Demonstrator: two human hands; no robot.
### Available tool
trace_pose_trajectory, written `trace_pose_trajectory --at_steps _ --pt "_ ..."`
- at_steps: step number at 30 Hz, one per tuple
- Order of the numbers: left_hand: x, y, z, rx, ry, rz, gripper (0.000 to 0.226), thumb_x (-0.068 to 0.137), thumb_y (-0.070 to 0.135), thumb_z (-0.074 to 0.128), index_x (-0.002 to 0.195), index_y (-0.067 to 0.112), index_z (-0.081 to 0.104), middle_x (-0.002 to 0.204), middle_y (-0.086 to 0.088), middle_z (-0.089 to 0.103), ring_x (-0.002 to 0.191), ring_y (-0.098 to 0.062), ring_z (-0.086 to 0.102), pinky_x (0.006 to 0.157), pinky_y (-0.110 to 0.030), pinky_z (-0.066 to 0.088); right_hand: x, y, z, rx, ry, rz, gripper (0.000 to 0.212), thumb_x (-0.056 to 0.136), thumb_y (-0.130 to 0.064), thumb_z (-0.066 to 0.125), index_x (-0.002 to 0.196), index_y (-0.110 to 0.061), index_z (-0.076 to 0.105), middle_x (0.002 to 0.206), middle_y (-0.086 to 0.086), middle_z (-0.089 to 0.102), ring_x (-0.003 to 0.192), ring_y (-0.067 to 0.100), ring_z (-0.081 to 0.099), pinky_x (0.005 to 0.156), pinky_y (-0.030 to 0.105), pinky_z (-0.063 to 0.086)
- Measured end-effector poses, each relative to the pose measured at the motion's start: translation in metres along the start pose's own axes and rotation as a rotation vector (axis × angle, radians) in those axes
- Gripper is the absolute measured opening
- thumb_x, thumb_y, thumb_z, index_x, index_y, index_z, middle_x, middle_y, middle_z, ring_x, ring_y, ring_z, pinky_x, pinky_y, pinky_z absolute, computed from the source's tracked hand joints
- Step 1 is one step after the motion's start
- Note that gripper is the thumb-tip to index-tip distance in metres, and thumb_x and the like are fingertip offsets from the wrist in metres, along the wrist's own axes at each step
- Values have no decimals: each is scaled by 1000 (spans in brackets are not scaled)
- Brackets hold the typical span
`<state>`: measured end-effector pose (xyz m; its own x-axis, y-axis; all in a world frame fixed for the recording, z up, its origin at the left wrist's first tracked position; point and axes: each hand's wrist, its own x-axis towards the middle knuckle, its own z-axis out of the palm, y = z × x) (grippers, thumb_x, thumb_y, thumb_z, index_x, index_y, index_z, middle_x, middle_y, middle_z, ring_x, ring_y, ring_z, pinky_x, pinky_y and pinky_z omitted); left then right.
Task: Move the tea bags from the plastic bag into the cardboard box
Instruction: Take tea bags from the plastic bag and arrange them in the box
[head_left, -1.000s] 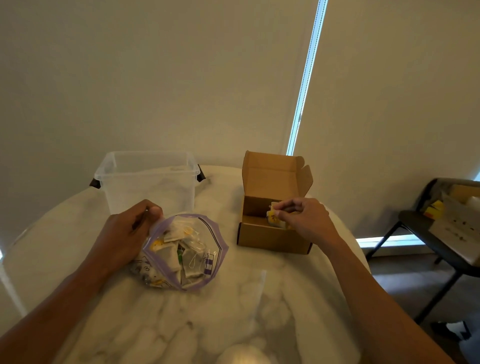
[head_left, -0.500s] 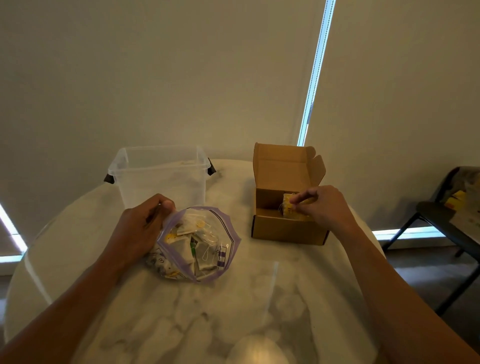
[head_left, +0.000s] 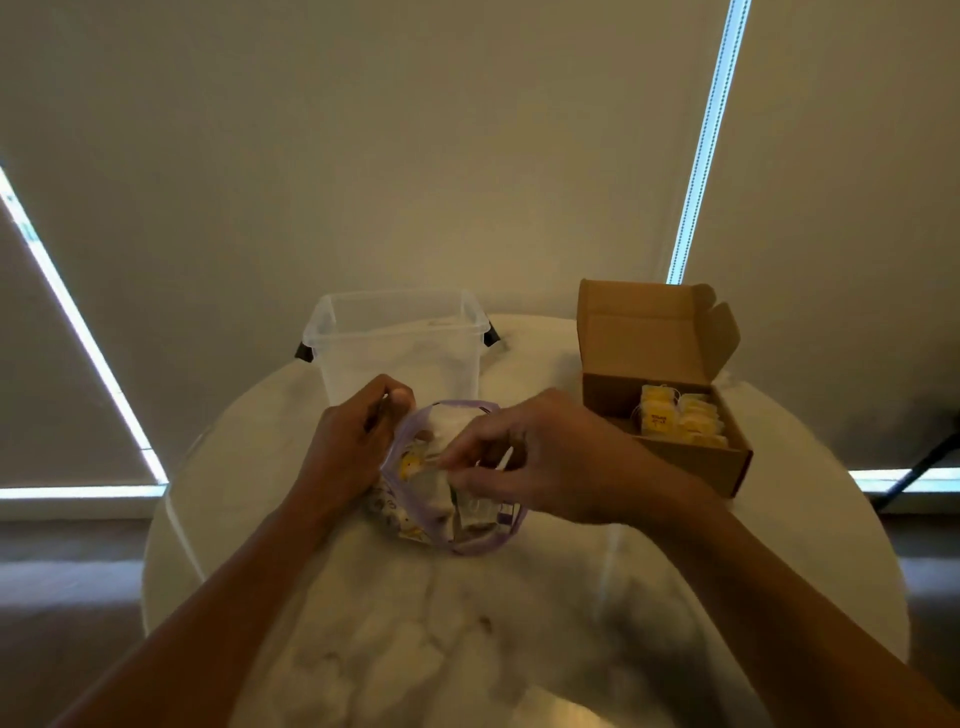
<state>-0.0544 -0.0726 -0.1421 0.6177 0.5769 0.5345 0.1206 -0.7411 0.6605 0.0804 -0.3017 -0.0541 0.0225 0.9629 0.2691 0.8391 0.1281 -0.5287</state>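
the right hand (head_left: 550, 457), back from the cardboard box (head_left: 691, 462), dips curled fingers (head_left: 483, 447) into the plastic bag (head_left: 470, 546), seemingly pinching another tea bag (head_left: 434, 486); the left hand (head_left: 353, 447) grips its rim.

I see a round worktop (head_left: 467, 649). It is white stone with soft grey swirls. It is shiny, so long streaks of light show on it.

Three things sit on it. At the back, in the middle, stands a clear tub (head_left: 400, 353) with a dark clip on each side. To the right of it, near the far right edge, sits a brown cardboard box (head_left: 691, 465) with its lid standing up. Just in front of the tub lies a plastic bag (head_left: 470, 543) with a purple rim and an open mouth. I cannot tell if the bag touches the tub. The box sits apart from both.
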Motion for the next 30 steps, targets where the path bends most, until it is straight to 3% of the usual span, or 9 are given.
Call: trace_pose_trajectory --at_steps 3,7,10,12,15,18,20,25,30 --pt "0 1 -1 1 11 -12 28 117 38 51 92 29 61 79 8 71 68 -5 58 65 -24 46 20 7 41 -273 -47 -112 25 97 -18 73 122 -18 78 121 1 74 104 16 70 93 36 57" --pt "0 1 0 11 4 -2 32 116 45 47 94 29 64 79 5 73 70 -14 65 64 -23 47 26 23 65 -391 -54 -89 37 97 -22 71 134 -16 69 141 4 60 124 27 60 103 43 50" --pt "0 2 0 1 -12 -2 35 114 52 44 94 30 63 80 3 73 74 -20 66 64 -22 45 21 29 66 -398 45 -101 30 101 -25 63 129 -18 73 134 4 67 119 27 63 103 47 51" --pt "-1 2 0 -2 -13 10 36 114 53 44 95 31 63 80 1 73 75 -22 67 63 -21 44 15 29 61 -304 139 -108 24 101 -25 65 121 -20 77 120 -1 75 107 17 69 95 43 56" --pt "-3 2 -2 -16 -11 11 34 115 50 44 94 31 63 80 0 72 73 -19 66 63 -19 44 3 34 46 27 302 -18 22 95 -25 79 117 -22 82 105 -15 79 91 0 73 81 21 60" --pt "-2 3 1 -2 -6 16 33 114 52 43 92 35 61 79 0 69 67 -10 58 62 -20 42 -6 40 32 334 393 119 27 91 -20 82 118 -17 81 97 -7 82 87 11 79 76 27 65" --pt "-1 2 2 -4 -8 -4 36 113 54 42 93 33 62 80 -1 70 69 -15 60 62 -19 42 -9 44 25 444 391 199 25 93 -19 80 117 -16 79 97 -3 82 87 17 80 74 29 66" --pt "-1 0 1 15 -1 -15 33 114 52 43 93 33 61 78 5 69 67 -8 59 62 -18 42 -12 49 19 495 310 259 15 99 -20 74 113 -18 78 107 -6 81 96 16 79 72 30 65" --pt "-3 3 1 9 5 -15 35 112 53 42 92 32 61 72 9 65 63 -4 54 60 -16 40 -13 41 18 551 294 228 19 103 -11 66 115 -21 77 106 -2 80 96 22 79 73 30 64"
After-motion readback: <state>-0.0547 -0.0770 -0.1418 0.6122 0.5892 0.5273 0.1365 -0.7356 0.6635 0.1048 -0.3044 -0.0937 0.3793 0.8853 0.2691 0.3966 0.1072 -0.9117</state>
